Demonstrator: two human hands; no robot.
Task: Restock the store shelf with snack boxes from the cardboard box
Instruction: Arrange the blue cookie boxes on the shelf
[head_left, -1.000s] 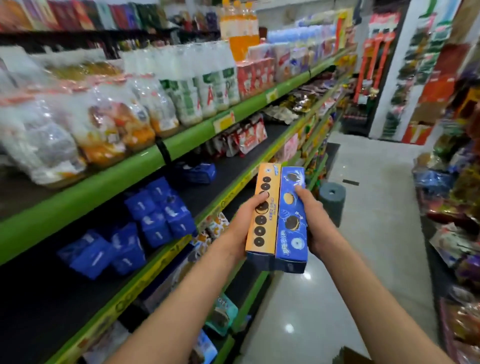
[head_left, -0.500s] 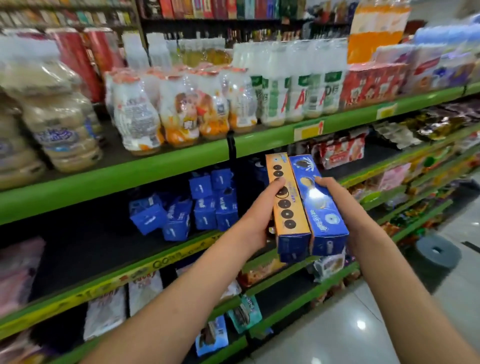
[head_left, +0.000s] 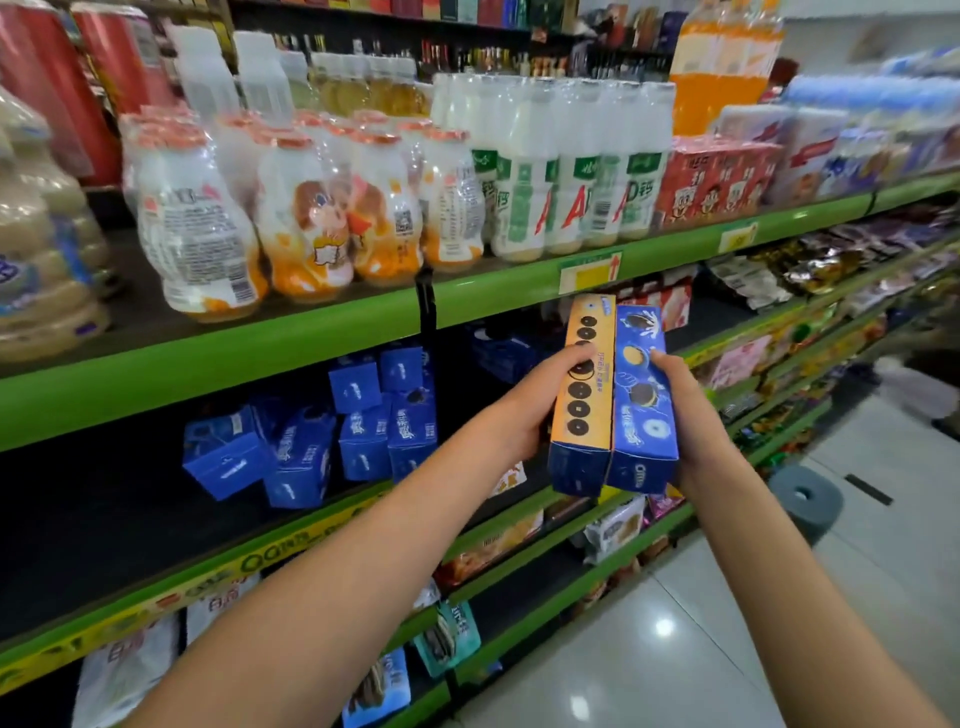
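Blue boxes (head_left: 322, 441) crowd shelf (head_left: 260, 348) left of hands (head_left: 613, 415)

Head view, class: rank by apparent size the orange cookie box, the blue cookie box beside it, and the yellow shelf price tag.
1-2. Orange cookie box and blue cookie box: alike, unranked.
3. Yellow shelf price tag, though farther away.
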